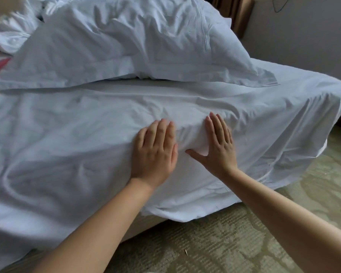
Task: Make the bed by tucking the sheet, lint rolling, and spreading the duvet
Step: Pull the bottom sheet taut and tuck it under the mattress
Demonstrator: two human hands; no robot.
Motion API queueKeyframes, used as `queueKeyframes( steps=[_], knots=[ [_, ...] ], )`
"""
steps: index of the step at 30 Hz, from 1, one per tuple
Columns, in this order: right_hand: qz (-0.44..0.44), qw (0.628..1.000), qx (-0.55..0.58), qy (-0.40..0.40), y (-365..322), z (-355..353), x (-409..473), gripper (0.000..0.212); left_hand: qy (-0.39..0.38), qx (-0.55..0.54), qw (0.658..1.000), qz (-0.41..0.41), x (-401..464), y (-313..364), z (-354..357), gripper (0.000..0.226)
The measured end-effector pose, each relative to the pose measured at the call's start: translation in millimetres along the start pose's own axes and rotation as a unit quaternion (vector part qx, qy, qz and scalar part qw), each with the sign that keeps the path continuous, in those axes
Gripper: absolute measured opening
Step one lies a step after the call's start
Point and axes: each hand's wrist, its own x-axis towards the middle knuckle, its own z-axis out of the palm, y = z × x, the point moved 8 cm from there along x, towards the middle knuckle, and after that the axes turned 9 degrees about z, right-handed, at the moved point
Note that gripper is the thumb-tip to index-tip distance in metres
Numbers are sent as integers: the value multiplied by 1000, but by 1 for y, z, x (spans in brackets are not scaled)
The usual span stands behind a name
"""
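The fingers (163,133) of the left hand (154,152) are straight and close together, pressing flat on the white sheet (77,134); the fingers of the right hand (218,146) are straight too, with the thumb spread toward 9 o'clock. Between both hands the cloth rises in a small fold. The sheet covers the bed and hangs loose over its edge at 5 o'clock. The crumpled white duvet (126,40) lies heaped at 12 o'clock. A patterned carpet (234,243) is at 6 o'clock.
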Motion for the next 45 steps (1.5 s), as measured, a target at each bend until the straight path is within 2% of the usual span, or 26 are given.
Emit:
queueKeyframes(
  steps=[9, 14, 19, 22, 24, 26, 28, 30, 34, 39, 42, 45],
  knots=[
    [28, 999, 37, -2, 16, 25, -53, 90, 21, 110, 993, 41, -21, 16, 15, 86],
    [29, 997, 41, -56, 23, 49, -81, 86, 18, 128, 991, 40, -21, 20, 22, 96],
    [7, 995, 21, -98, 32, 67, -119, 94, 13, 125, 991, 49, -24, 27, 22, 91],
    [-3, 993, -8, -116, 34, 73, -135, 95, -35, 133, 983, 124, -41, 39, 36, 87],
    [-17, 993, -3, -117, 33, 72, -138, 89, -75, 126, 968, 203, -64, 45, 51, 83],
    [-81, 991, 3, -106, 26, 70, -144, 74, -103, 116, 954, 258, -86, 46, 62, 84],
    [-148, 984, 3, -100, 19, 68, -155, 59, -122, 105, 949, 270, -98, 48, 66, 84],
    [-175, 979, 10, -108, 13, 67, -163, 51, -131, 105, 949, 266, -105, 52, 68, 79],
    [-230, 961, -4, -157, -4, 74, -179, 52, -137, 87, 948, 274, -112, 58, 70, 71],
    [-179, 959, -64, -211, -8, 87, -181, 80, -140, 66, 929, 336, -132, 65, 71, 77],
    [-130, 961, -104, -223, -9, 88, -170, 76, -152, 73, 923, 345, -137, 65, 72, 75],
    [-64, 957, -116, -258, -5, 95, -163, 74, -134, 51, 928, 344, -138, 69, 70, 53]
  ],
)
